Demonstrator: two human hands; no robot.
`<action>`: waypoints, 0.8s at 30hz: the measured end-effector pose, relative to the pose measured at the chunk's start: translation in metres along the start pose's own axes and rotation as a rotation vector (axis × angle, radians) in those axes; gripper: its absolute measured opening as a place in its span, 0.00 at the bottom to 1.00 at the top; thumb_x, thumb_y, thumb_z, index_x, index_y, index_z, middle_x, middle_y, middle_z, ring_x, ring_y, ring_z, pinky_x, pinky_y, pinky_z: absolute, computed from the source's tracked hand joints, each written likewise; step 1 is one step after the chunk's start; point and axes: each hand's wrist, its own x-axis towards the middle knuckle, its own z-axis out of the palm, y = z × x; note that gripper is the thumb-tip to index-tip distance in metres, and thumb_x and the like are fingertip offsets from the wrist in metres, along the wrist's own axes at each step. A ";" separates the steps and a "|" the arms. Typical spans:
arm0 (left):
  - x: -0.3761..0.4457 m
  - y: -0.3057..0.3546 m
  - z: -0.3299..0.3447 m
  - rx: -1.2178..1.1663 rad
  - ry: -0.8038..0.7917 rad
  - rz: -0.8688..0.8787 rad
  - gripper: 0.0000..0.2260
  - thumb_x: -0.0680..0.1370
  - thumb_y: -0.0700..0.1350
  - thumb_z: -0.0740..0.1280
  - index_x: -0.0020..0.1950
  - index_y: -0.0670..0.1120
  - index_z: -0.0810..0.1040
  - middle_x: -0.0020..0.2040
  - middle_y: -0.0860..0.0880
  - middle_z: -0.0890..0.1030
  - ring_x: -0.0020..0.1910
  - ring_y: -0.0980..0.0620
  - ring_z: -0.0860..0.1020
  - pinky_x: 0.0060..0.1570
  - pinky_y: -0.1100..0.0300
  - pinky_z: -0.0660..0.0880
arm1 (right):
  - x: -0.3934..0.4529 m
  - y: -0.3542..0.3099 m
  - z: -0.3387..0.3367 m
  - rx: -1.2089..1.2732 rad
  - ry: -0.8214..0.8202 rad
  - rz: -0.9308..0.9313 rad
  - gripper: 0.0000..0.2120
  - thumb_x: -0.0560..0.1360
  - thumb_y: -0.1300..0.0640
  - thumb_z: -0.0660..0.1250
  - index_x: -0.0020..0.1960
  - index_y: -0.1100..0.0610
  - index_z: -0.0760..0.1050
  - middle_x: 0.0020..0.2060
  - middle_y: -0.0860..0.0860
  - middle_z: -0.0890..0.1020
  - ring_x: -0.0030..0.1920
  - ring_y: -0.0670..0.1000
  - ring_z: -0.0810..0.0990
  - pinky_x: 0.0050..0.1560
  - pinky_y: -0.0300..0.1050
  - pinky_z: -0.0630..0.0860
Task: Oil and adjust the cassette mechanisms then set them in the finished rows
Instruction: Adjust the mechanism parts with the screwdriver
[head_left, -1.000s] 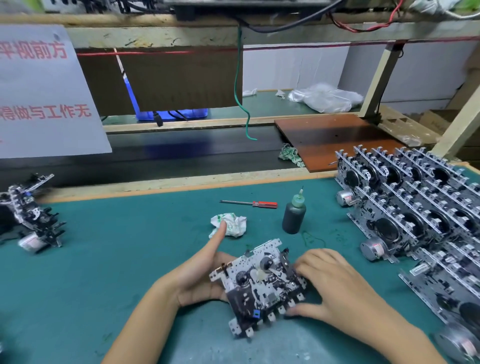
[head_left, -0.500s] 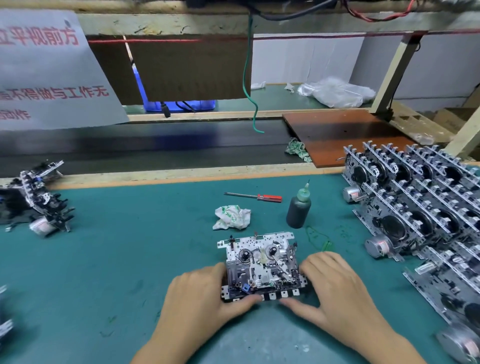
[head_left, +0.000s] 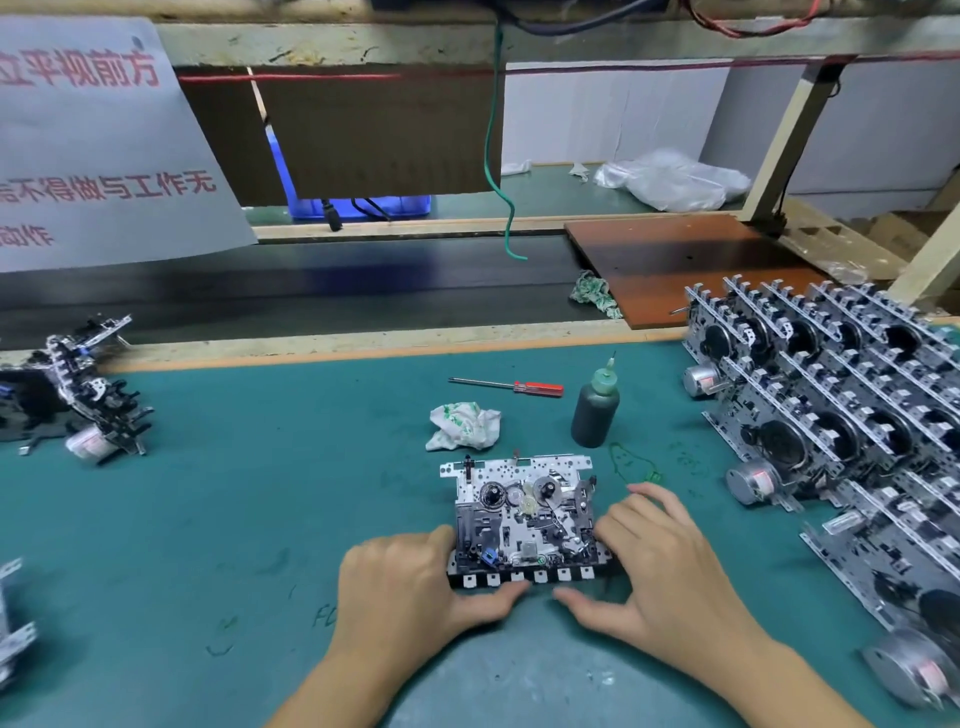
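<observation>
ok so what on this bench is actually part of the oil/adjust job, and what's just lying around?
In the job:
- cassette mechanism, held flat on the mat by left hand and right hand
- oil bottle
- red-handled screwdriver
- finished rows at right
- mechanisms at left

Lying about:
- crumpled wipe
- plastic bag
- brown board
- paper notice

A cassette mechanism (head_left: 522, 517) is laid flat on the mat (head_left: 234, 519) near centre, flanked by the left hand (head_left: 410, 582) and right hand (head_left: 670, 561). Behind it are set a crumpled wipe (head_left: 462, 426), an oil bottle (head_left: 596, 408) and, farther, a screwdriver (head_left: 511, 385). Finished rows (head_left: 841, 395) are ranged at right, with unfinished mechanisms (head_left: 88, 389) at far left.
</observation>
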 end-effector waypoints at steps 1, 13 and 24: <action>0.001 0.001 0.000 -0.002 -0.007 -0.010 0.28 0.61 0.71 0.60 0.21 0.46 0.65 0.15 0.49 0.65 0.14 0.49 0.67 0.18 0.67 0.59 | -0.001 0.001 0.000 0.017 -0.013 -0.011 0.24 0.66 0.35 0.66 0.32 0.57 0.72 0.28 0.48 0.71 0.32 0.52 0.72 0.57 0.46 0.68; -0.002 -0.009 -0.003 -0.124 -0.159 0.193 0.25 0.60 0.71 0.64 0.27 0.49 0.70 0.18 0.53 0.66 0.17 0.55 0.67 0.17 0.66 0.64 | -0.004 0.003 0.002 -0.070 0.043 0.036 0.28 0.65 0.31 0.63 0.29 0.57 0.73 0.27 0.48 0.73 0.31 0.53 0.74 0.48 0.45 0.68; -0.001 -0.017 -0.004 -0.107 -0.113 0.191 0.22 0.64 0.65 0.63 0.26 0.47 0.65 0.18 0.54 0.67 0.17 0.56 0.67 0.17 0.67 0.64 | -0.002 0.006 0.003 -0.011 -0.013 -0.029 0.23 0.71 0.38 0.63 0.31 0.57 0.71 0.29 0.49 0.72 0.33 0.53 0.73 0.45 0.44 0.68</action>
